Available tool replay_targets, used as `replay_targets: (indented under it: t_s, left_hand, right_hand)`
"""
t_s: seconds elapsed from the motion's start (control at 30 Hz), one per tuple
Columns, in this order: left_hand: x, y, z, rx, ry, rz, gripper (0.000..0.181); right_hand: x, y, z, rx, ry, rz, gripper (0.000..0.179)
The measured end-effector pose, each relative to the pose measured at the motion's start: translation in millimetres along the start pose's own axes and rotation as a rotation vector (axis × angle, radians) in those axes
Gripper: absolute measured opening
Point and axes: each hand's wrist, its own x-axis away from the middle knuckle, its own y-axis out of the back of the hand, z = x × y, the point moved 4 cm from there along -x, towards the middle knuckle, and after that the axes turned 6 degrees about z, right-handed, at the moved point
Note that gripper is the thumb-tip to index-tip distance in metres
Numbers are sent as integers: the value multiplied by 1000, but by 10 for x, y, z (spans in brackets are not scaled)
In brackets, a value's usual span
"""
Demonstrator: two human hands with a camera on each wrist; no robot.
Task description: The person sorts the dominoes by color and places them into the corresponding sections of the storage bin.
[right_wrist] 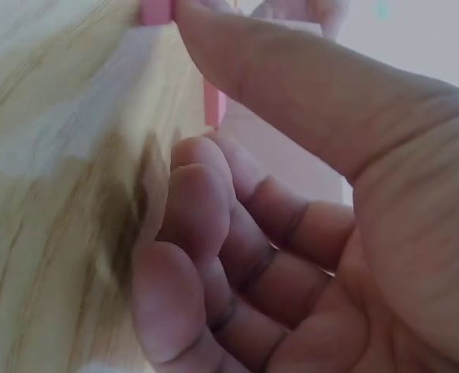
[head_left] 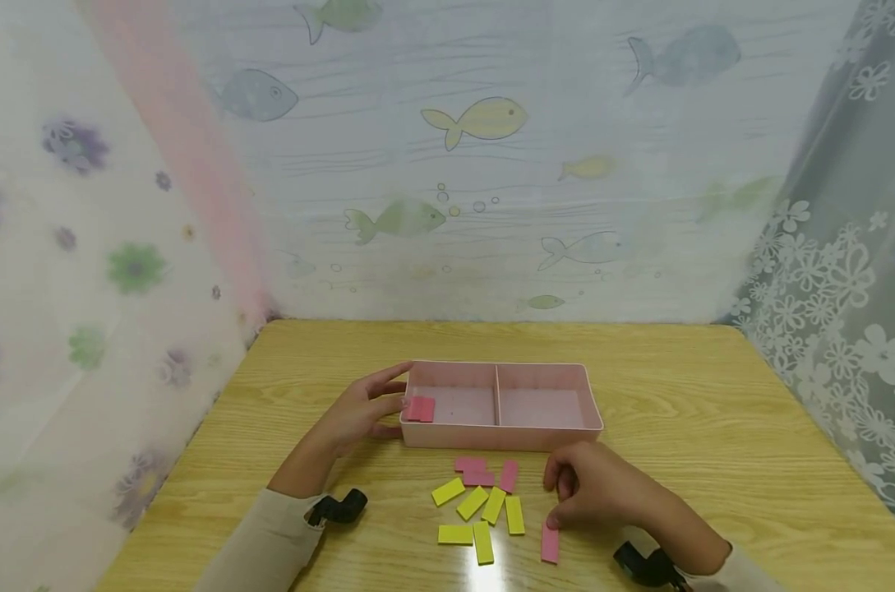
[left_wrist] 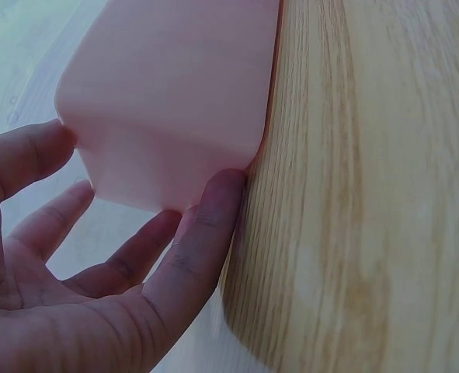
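Observation:
A pink box [head_left: 491,437] with two compartments stands on the table. My left hand [head_left: 362,411] holds its left end; in the left wrist view the thumb [left_wrist: 223,198] lies at one corner and the other fingertips are spread over the end wall. Pink tiles [head_left: 421,409] sit at the left of its left compartment. My right hand [head_left: 602,485] is low over the table, its thumb tip on the upper end of a pink tile [head_left: 550,546]. Its other fingers [right_wrist: 194,210] are bent and apart from that tile, with nothing between them.
Between the hands, several yellow tiles [head_left: 456,534] lie loose on the wooden table [head_left: 684,395]. More pink tiles [head_left: 479,478] lie just in front of the box, two of them edge to edge. Patterned curtains [head_left: 491,247] close off the back and sides.

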Motion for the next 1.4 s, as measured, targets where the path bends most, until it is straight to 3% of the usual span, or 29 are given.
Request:
replay_targets:
  t_s: [0.23, 0.5, 0.9, 1.13, 1.4]
  left_hand:
    - [-5, 8, 7, -9, 5, 0, 59]
    - [-17, 17, 15, -8, 2, 3, 60]
    - [-6, 5, -5, -27, 2, 3, 59]
    - [1, 5, -5, -24, -1, 1, 60]
    - [3, 6, -7, -19, 2, -1, 60]
  right_hand:
    - [-23, 27, -17, 57, 2, -88, 35]
    - [-25, -13, 0, 43, 20, -43, 37]
    - [-23, 38, 20, 33, 11, -74, 21]
    - [11, -3, 59, 53, -60, -91, 31]
    - [31, -26, 100, 101, -77, -121, 38]
